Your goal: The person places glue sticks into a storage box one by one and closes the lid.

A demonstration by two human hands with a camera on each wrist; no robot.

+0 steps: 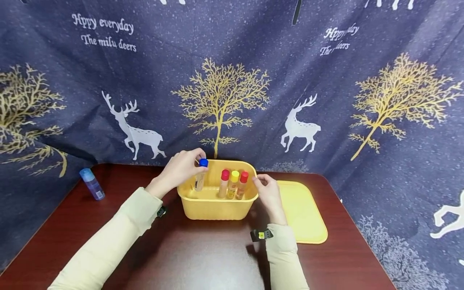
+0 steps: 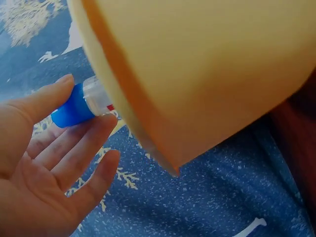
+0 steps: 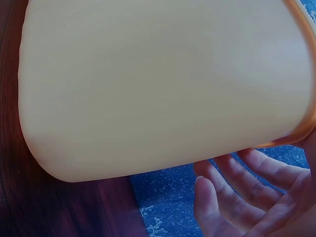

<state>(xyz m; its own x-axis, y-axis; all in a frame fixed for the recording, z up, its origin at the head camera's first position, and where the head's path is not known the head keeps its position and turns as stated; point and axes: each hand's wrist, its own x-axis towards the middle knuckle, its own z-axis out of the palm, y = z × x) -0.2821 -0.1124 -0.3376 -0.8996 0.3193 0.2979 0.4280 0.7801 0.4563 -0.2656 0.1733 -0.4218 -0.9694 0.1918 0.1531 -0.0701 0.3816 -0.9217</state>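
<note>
A yellow plastic bin [image 1: 217,210] stands near the back of the table. My left hand [image 1: 185,167] reaches over its left end and pinches the blue cap of a small clear bottle [image 1: 199,183]. That bottle is upright in the left part of the bin; in the left wrist view, the blue cap [image 2: 74,108] lies between thumb and fingers. Inside, toward the right, stand a bottle with a dark red cap [image 1: 225,175], one with a yellow cap [image 1: 234,176] and one with a red cap [image 1: 244,177]. My right hand [image 1: 270,197] holds the bin's right rim, fingertips partly hidden behind it.
A yellow lid [image 1: 304,215] lies flat on the dark red table [image 1: 203,257], right of the bin. At the far left, a blue-capped bottle [image 1: 92,184] with a dark blue body lies near the table's edge. A printed cloth [image 1: 232,52] hangs behind.
</note>
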